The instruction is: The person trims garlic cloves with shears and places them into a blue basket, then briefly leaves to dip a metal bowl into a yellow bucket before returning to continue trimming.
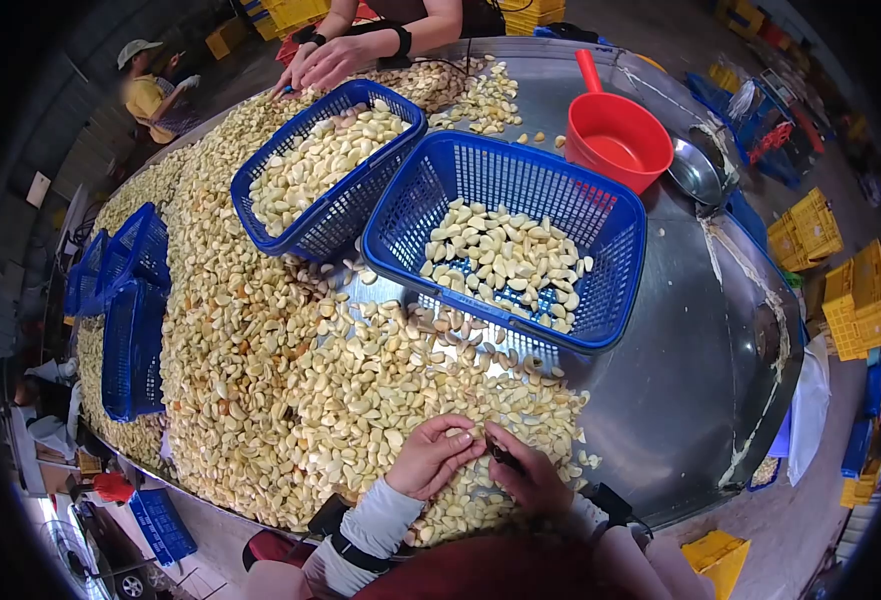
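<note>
My left hand is closed in a pinch on a pale peeled garlic clove, just above the heap. Close beside it, my right hand is closed around a small dark tool that looks like a short knife; its working end is hard to make out. The two hands' fingertips nearly meet at the clove. Under and around them spreads a broad layer of garlic cloves. Beyond my hands, a blue plastic basket has cloves in its bottom, and a fuller blue basket stands to its left.
A red dipper and a metal bowl rest at the metal table's far right. Another person's hands work at the far edge. Several blue baskets stand left; yellow crates stack on the right floor.
</note>
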The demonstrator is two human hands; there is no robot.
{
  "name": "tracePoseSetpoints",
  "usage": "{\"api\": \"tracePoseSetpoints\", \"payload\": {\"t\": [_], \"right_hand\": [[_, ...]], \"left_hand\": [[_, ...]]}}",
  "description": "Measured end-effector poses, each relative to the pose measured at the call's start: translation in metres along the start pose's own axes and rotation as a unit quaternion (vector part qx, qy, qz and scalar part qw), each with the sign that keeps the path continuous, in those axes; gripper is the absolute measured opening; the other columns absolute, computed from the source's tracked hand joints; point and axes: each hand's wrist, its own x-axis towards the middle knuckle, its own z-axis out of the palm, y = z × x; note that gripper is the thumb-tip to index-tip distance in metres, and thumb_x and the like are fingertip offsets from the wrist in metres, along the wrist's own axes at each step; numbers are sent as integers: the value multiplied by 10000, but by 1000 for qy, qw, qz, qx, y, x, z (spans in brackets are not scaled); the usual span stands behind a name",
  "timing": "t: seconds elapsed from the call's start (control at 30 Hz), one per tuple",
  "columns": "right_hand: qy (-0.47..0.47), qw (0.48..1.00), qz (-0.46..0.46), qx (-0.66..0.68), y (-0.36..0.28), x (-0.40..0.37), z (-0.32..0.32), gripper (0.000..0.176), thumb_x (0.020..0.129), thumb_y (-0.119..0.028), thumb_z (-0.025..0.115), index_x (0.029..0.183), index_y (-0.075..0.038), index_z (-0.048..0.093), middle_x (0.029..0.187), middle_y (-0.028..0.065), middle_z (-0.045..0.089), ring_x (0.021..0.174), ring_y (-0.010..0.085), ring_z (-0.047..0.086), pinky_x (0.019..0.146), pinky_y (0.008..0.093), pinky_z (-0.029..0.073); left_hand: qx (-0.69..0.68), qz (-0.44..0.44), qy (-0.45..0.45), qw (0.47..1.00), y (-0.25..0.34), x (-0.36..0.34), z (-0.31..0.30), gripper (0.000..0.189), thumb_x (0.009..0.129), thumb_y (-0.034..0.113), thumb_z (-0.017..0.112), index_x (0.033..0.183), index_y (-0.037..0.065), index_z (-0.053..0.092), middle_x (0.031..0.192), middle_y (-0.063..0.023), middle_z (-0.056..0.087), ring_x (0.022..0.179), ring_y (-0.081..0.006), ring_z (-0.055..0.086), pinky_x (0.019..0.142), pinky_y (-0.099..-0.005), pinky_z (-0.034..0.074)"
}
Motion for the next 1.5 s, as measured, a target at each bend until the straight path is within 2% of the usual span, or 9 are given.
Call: {"api": "tracePoseSetpoints", "payload": {"t": [0.33, 0.5, 0.8, 0.93, 1.17, 1.27, 1.3, 1.37, 1.5], "right_hand": [[-12, 999, -23, -36, -2, 3, 2, 612, 918, -183, 535, 1437, -9, 259, 825, 57, 570, 690, 128, 535, 666, 263, 434], [-50, 893, 143, 423, 13, 7, 2, 712, 904, -311, 589, 1463, -74, 218, 734, 27, 497, 509, 73, 437, 483, 226, 374], [-18, 982, 106, 157, 6, 5, -1, 687, 900, -320, 548, 1451, -55, 235, 646, 7, 468, 479, 74, 415, 453, 216, 350], [-24, 917, 127, 379, 20, 7, -6, 543, 942, -274, 473, 1422, -69, 324, 673, -1, 494, 508, 67, 435, 467, 200, 358], [98, 885, 144, 431, 15, 6, -23, 429, 959, -217, 402, 1369, -91, 373, 704, 21, 493, 496, 101, 418, 454, 232, 360], [118, 888, 156, 417, 16, 2, -30, 445, 969, -209, 386, 1397, -94, 346, 692, 27, 489, 490, 105, 415, 457, 241, 368], [118, 891, 162, 408, 16, 0, -32, 454, 971, -209, 381, 1409, -98, 332, 686, 27, 489, 480, 106, 411, 456, 242, 371], [117, 900, 169, 385, 18, -6, -35, 482, 972, -210, 384, 1426, -68, 308, 677, 19, 493, 454, 102, 408, 458, 239, 388], [116, 933, 171, 295, 28, -9, -31, 487, 961, -185, 396, 1396, 22, 326, 702, -1, 513, 463, 78, 443, 464, 215, 406]], "left_hand": [[38, 94, 15, 995, -19, -5, 8, 202, 807, -72, 652, 979, 7, 580, 934, -97, 627, 758, -175, 649, 667, -232, 536], [-51, 67, 41, 996, -32, 6, -5, 95, 869, -12, 602, 959, 16, 592, 957, -125, 639, 819, -185, 621, 757, -279, 518], [-127, 9, 27, 991, -39, 6, -4, 77, 910, 30, 563, 978, 16, 596, 860, -63, 615, 805, -148, 596, 764, -270, 505], [-90, -32, 38, 995, -33, 7, 17, 128, 929, 84, 548, 1032, 8, 567, 817, -42, 572, 737, -139, 522, 716, -262, 476], [-5, 120, -54, 991, 74, 41, 149, 324, 915, 45, 554, 1214, -18, 446, 1147, -112, 516, 1042, -166, 526, 874, -275, 473], [365, 266, 28, 892, 57, 46, 125, 444, 795, 47, 693, 1190, 4, 494, 1138, -123, 546, 1066, -247, 532, 897, -328, 457], [635, 324, -6, 701, 45, 43, 101, 276, 727, 47, 709, 990, 56, 625, 937, -115, 601, 958, -299, 548, 814, -355, 465], [825, 272, -122, 481, -3, 33, 51, 9, 655, 96, 645, 646, 97, 641, 734, -95, 559, 800, -289, 525, 669, -391, 438], [891, 241, -160, 350, -59, 0, 7, 96, 718, 176, 592, 694, 83, 598, 785, -41, 548, 829, -218, 521, 686, -323, 432]]}}
